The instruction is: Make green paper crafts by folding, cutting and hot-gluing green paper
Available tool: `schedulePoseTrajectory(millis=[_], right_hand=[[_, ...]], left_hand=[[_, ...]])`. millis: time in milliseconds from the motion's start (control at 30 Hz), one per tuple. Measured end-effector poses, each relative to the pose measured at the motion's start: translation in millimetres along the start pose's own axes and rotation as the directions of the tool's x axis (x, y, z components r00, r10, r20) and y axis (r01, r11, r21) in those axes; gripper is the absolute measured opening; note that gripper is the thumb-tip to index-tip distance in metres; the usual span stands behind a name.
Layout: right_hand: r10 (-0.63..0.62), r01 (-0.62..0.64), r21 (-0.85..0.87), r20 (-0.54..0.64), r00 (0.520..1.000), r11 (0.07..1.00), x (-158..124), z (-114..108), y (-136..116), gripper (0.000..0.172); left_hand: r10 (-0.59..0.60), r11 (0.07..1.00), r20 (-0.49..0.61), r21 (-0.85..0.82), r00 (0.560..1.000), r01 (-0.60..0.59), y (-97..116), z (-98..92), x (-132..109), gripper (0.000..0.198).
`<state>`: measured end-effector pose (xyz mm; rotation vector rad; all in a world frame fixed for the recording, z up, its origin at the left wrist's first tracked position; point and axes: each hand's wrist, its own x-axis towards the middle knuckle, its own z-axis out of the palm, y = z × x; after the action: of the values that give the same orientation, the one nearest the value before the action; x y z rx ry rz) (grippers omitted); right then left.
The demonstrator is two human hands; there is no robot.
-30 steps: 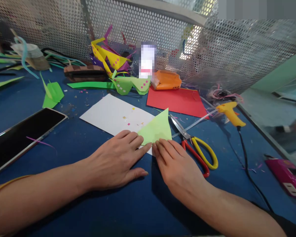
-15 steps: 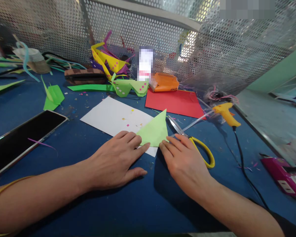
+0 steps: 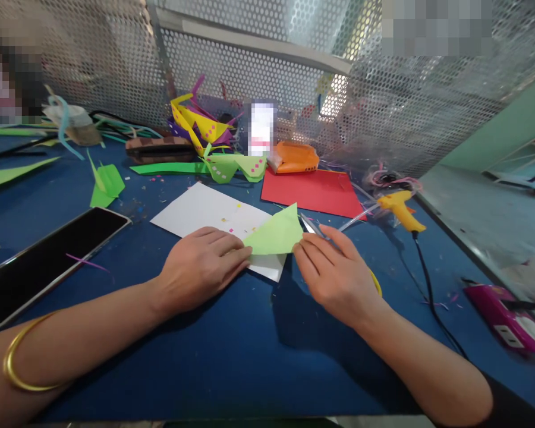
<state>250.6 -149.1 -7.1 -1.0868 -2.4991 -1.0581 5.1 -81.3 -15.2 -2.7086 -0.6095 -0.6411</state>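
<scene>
My paper (image 3: pixel 276 233) is light green, my table (image 3: pixel 232 356) dark blue, and that yellow cutout (image 3: pixel 199 126) rocks pink spots.

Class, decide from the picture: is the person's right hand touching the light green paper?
Touching. The head view shows the right hand with its fingers on the light green paper at its lower right corner, no gap visible.
</scene>
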Motion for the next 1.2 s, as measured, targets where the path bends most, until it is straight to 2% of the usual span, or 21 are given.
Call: schedulePoseTrajectory(millis=[100, 233, 300, 367, 400, 467, 500, 567, 600, 633, 667, 700, 767, 800, 833, 867, 933, 1033, 1100, 1200], right_hand=[[-0.007, 0.004, -0.033, -0.106, 0.994, 0.999, 0.9, -2.0, 3.2, 0.021], [0.020, -0.020, 0.003, -0.162, 0.987, 1.000, 5.9, -4.1, 8.3, 0.019], [0.145, -0.126, 0.113, -0.175, 0.974, 0.986, 10.6, -6.5, 17.1, 0.022], [0.346, -0.295, 0.256, -0.184, 0.920, 0.921, 16.2, -8.7, 31.5, 0.031], [0.463, -0.387, 0.334, -0.187, 0.866, 0.859, 19.0, -9.0, 39.9, 0.036], [0.691, -0.527, 0.529, -0.168, 0.703, 0.665, 23.7, -6.7, 56.1, 0.044], [0.789, -0.554, 0.647, -0.125, 0.601, 0.524, 25.4, -3.8, 62.4, 0.046], [0.913, -0.499, 0.848, 0.045, 0.406, 0.180, 27.3, 4.5, 68.4, 0.051], [0.927, -0.439, 0.898, 0.164, 0.337, 0.001, 27.5, 9.3, 67.5, 0.053], [0.911, -0.386, 0.909, 0.284, 0.299, -0.157, 27.3, 14.0, 64.1, 0.056], [0.867, -0.350, 0.890, 0.400, 0.296, -0.291, 27.0, 18.0, 58.6, 0.057], [0.806, -0.330, 0.857, 0.497, 0.322, -0.396, 26.6, 21.0, 51.3, 0.058], [0.651, -0.307, 0.782, 0.622, 0.436, -0.542, 27.2, 22.9, 34.7, 0.057], [0.584, -0.300, 0.747, 0.656, 0.479, -0.593, 28.4, 22.0, 26.6, 0.055], [0.535, -0.289, 0.714, 0.680, 0.501, -0.638, 30.2, 20.1, 19.4, 0.052], [0.501, -0.276, 0.680, 0.704, 0.504, -0.679, 32.5, 17.8, 13.4, 0.048], [0.459, -0.242, 0.604, 0.760, 0.461, -0.759, 37.1, 13.2, 5.2, 0.042], [0.424, -0.208, 0.512, 0.833, 0.355, -0.833, 40.3, 10.3, 1.0, 0.034], [0.448, -0.201, 0.524, 0.833, 0.323, -0.828, 39.2, 11.0, 1.6, 0.030], [0.533, -0.197, 0.599, 0.790, 0.305, -0.776, 35.7, 13.0, 5.0, 0.028]], left_hand=[[0.068, 0.992, -0.081, 0.114, 0.994, -0.059, -1.8, -4.7, 1.2, 0.019], [0.165, 0.962, -0.120, 0.239, 0.979, -0.133, -5.4, -11.6, 1.8, 0.026], [0.131, 0.958, -0.117, 0.270, 0.984, -0.095, -9.1, -18.4, 3.9, 0.028], [-0.006, 0.971, -0.116, 0.236, 0.993, 0.034, -14.5, -29.0, 9.6, 0.028], [-0.109, 0.973, -0.126, 0.189, 0.986, 0.132, -17.5, -35.3, 14.1, 0.026], [-0.337, 0.936, -0.186, 0.036, 0.923, 0.349, -23.1, -48.1, 25.7, 0.023], [-0.463, 0.886, -0.202, -0.081, 0.863, 0.456, -25.0, -53.6, 32.3, 0.021], [-0.688, 0.708, -0.164, -0.363, 0.707, 0.605, -26.3, -60.2, 45.0, 0.017], [-0.779, 0.575, -0.094, -0.504, 0.620, 0.645, -25.5, -60.7, 50.2, 0.016], [-0.831, 0.434, 0.001, -0.624, 0.556, 0.650, -23.7, -59.0, 54.3, 0.016], [-0.854, 0.298, 0.083, -0.732, 0.514, 0.612, -21.1, -55.6, 57.1, 0.017], [-0.864, 0.161, 0.156, -0.816, 0.479, 0.556, -17.8, -50.6, 58.6, 0.019], [-0.834, -0.069, 0.315, -0.874, 0.454, 0.480, -9.6, -38.4, 58.3, 0.023], [-0.810, -0.145, 0.373, -0.875, 0.452, 0.461, -5.2, -32.4, 56.9, 0.024], [-0.776, -0.209, 0.431, -0.865, 0.461, 0.456, -0.8, -26.9, 55.2, 0.025], [-0.743, -0.257, 0.478, -0.850, 0.469, 0.460, 3.2, -22.3, 53.3, 0.026], [-0.684, -0.322, 0.553, -0.814, 0.476, 0.483, 9.7, -15.9, 50.1, 0.025], [-0.622, -0.373, 0.624, -0.767, 0.473, 0.521, 14.2, -11.9, 47.6, 0.024], [-0.592, -0.390, 0.648, -0.750, 0.479, 0.534, 14.3, -11.5, 47.2, 0.024], [-0.551, -0.400, 0.675, -0.730, 0.491, 0.554, 12.1, -12.6, 47.0, 0.030]])
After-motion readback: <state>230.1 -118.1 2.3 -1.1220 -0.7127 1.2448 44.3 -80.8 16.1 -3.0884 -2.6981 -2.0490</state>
